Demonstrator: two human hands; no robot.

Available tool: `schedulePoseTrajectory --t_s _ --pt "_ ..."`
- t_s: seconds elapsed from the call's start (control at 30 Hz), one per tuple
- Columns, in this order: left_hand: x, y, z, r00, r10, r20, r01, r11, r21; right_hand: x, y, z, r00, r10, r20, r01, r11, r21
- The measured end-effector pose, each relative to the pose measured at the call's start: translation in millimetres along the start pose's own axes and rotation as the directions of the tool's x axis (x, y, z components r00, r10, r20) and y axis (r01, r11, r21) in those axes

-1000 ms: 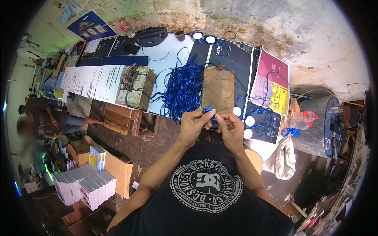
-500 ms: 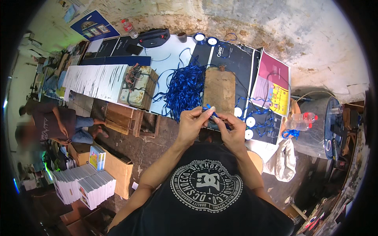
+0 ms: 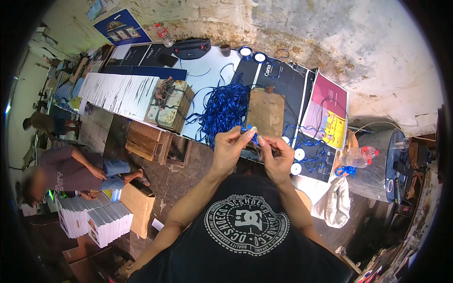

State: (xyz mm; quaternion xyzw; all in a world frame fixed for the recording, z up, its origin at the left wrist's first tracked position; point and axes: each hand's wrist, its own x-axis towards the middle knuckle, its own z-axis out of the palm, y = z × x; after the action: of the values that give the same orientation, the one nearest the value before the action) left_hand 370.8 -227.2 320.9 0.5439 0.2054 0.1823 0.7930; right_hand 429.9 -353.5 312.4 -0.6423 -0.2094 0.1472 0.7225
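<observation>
Close together in front of my chest, my left hand and my right hand are both closed, thumbs against fingers. Between them they pinch a short length of blue ribbon; its exact fold is partly hidden by the fingertips. Just beyond is a worn brown board, lying on the table. A large tangled heap of shiny blue ribbon lies to its left. White ribbon spools with loose blue strands sit to the right of my right hand.
Left along the table are a long row of white booklets and a strapped brown block. A black pouch and spools are at the back. A grey drum bears a plastic bottle. A person is at left near stacked booklets.
My view has shifted slightly. My hands stay together on the ribbon, with the right fingers a little changed. The person at left appears lower and larger, and another person shows behind.
</observation>
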Motion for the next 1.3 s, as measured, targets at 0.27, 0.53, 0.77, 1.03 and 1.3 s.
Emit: schedulePoseTrajectory --t_s 0.27,0.53,0.77,1.03,1.3 --pt "6.0 -2.2 5.2 0.998 0.013 0.065 -0.013 1.0 -0.009 5.3 -1.9 -5.0 1.0 -0.023 -0.015 0.024 0.999 0.035" --pt "8.8 3.2 15.2 0.994 -0.001 0.11 0.006 0.999 -0.041 6.5 -0.3 -10.2 0.996 -0.069 -0.052 0.068 0.998 -0.012" --pt "8.2 3.9 15.6 0.992 0.021 0.127 -0.016 0.999 -0.045 6.1 0.1 -9.9 0.99 -0.13 -0.059 0.124 0.988 -0.087" --pt "6.1 6.8 13.6 0.99 0.009 0.144 0.005 0.996 -0.094 6.5 2.0 -10.0 0.993 -0.116 -0.018 0.115 0.991 -0.071" --pt "9.1 5.5 12.2 0.997 0.027 0.068 -0.023 0.998 -0.055 11.2 -12.3 -6.3 0.987 -0.14 0.077 0.149 0.981 -0.126"
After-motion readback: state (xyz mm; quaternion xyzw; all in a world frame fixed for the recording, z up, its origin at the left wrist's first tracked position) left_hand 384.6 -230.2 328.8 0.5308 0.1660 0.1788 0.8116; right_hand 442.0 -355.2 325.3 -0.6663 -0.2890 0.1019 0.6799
